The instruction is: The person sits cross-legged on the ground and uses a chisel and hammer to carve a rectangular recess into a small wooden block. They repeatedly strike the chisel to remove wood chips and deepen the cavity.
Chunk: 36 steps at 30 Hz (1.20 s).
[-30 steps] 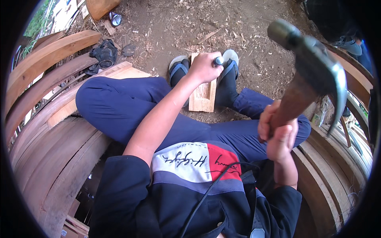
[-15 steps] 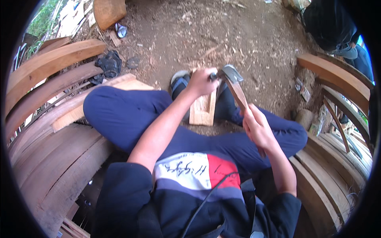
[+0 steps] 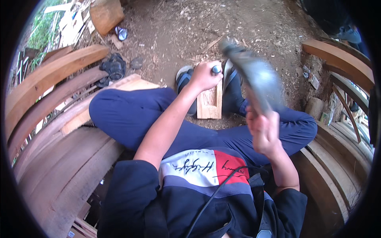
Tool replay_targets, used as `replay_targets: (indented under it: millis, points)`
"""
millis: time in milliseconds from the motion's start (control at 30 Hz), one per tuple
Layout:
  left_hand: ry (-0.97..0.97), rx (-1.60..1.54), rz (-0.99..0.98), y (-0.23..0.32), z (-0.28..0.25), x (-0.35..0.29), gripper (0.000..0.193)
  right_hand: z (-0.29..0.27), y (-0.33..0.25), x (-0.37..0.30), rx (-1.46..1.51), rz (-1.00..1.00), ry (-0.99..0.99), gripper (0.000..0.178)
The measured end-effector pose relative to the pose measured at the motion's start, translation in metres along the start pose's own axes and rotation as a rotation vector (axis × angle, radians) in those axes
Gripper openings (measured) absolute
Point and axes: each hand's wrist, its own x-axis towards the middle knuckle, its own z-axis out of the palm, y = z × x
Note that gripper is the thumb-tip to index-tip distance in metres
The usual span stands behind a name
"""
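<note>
My left hand is closed round an upright chisel; only the round top end of its handle shows, and its blade is hidden. Below that fist, a pale wooden block with a long recess cut into it stands between my feet. In my closed right hand is the wooden handle of a hatchet. Its broad metal head is raised to the right of the chisel, apart from it and smeared by motion.
Curved planks lie stacked on my left, and more boards on my right. A black crumpled item rests by the left stack. Wood chips cover the dirt floor. Another person's dark clothing shows at the far right.
The hatchet head has risen away from the chisel, toward me and to the right. My left hand still holds the chisel over the block. The whole view has shifted slightly.
</note>
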Motion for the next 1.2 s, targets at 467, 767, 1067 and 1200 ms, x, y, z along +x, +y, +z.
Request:
replay_targets:
  millis: [467, 767, 1067, 1200]
  points:
    - [0.06, -0.017, -0.539, -0.043, -0.03, 0.064, 0.03, -0.016, 0.028, -0.024, 0.401, 0.529, 0.271, 0.039]
    - [-0.003, -0.205, -0.546, -0.005, -0.057, 0.052, 0.034, -0.013, 0.055, -0.04, 0.31, 0.618, 0.254, 0.04]
    - [-0.144, -0.109, -0.285, 0.003, -0.04, 0.045, 0.027, -0.01, 0.057, -0.031, 0.308, 0.594, 0.195, 0.039]
    - [-0.134, -0.098, -0.264, 0.006, -0.039, 0.045, 0.025, -0.003, 0.059, -0.031, 0.289, 0.6, 0.194, 0.04]
